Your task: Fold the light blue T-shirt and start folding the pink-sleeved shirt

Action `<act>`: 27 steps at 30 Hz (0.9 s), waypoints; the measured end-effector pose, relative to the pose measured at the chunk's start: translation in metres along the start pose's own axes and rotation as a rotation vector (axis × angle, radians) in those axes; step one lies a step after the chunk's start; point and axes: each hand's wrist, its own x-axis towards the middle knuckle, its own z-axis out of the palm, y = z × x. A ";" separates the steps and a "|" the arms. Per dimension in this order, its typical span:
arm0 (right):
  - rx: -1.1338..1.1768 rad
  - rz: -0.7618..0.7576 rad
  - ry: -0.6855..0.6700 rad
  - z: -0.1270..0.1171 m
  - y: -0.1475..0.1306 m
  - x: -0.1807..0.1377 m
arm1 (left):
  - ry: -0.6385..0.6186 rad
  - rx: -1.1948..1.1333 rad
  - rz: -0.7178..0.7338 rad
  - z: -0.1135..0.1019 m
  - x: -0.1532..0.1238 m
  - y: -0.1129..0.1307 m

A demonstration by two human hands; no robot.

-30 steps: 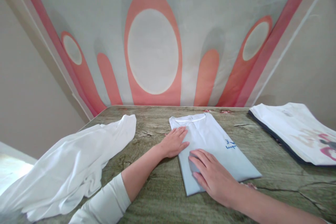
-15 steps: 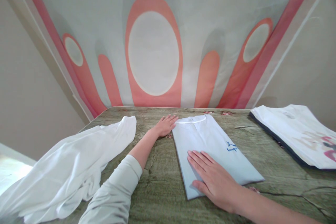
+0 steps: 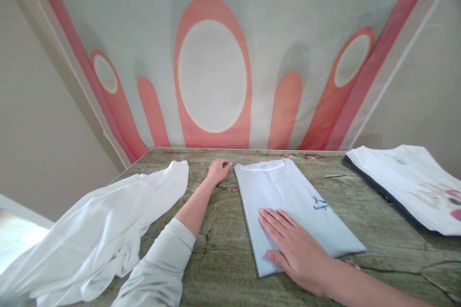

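A light blue-white T-shirt (image 3: 266, 187), folded into a neat rectangle, lies on the wooden-patterned table with its collar toward the far edge and small blue lettering on its right side. My right hand (image 3: 293, 252) rests flat on its lower part, fingers stretched out and palm down. Just left of the collar corner is my left hand (image 3: 219, 171), its fingers curled in toward the thumb. A small gap separates it from the shirt, and nothing shows in its fingers.
A loose, crumpled white garment (image 3: 108, 220) spreads over the left side of the table (image 3: 212, 268). At the right lies a folded stack with a printed white shirt (image 3: 406, 177) on top and a dark cloth (image 3: 392, 204) beneath. Behind the table stands a patterned wall panel (image 3: 212, 76).
My left hand has come off the shirt's collar corner, drawn slightly left, and curled its fingers. My right hand stays flat on the shirt. The whole view has shifted slightly.
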 end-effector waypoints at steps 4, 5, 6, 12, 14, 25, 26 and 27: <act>0.002 0.005 -0.004 0.000 0.000 0.000 | -0.017 -0.016 -0.025 -0.002 -0.004 0.006; 0.005 0.004 0.000 0.000 0.000 0.000 | -0.020 -0.018 -0.030 -0.002 -0.004 0.008; 0.009 0.001 0.006 0.000 0.000 0.000 | -0.021 -0.018 -0.034 -0.001 -0.005 0.010; 0.021 0.003 -0.008 0.001 0.001 0.001 | -0.017 0.006 -0.048 0.002 -0.002 0.016; 0.027 0.010 -0.021 0.000 0.000 0.001 | -0.004 0.027 -0.046 0.004 -0.002 0.017; 0.080 0.023 -0.039 -0.005 -0.001 0.002 | 0.065 0.098 0.073 -0.012 -0.009 0.038; 0.085 0.025 -0.039 -0.006 -0.001 0.002 | 0.060 0.095 0.104 -0.013 -0.011 0.046; 0.089 0.027 -0.041 -0.007 -0.002 0.002 | 0.046 0.087 0.142 -0.012 -0.014 0.055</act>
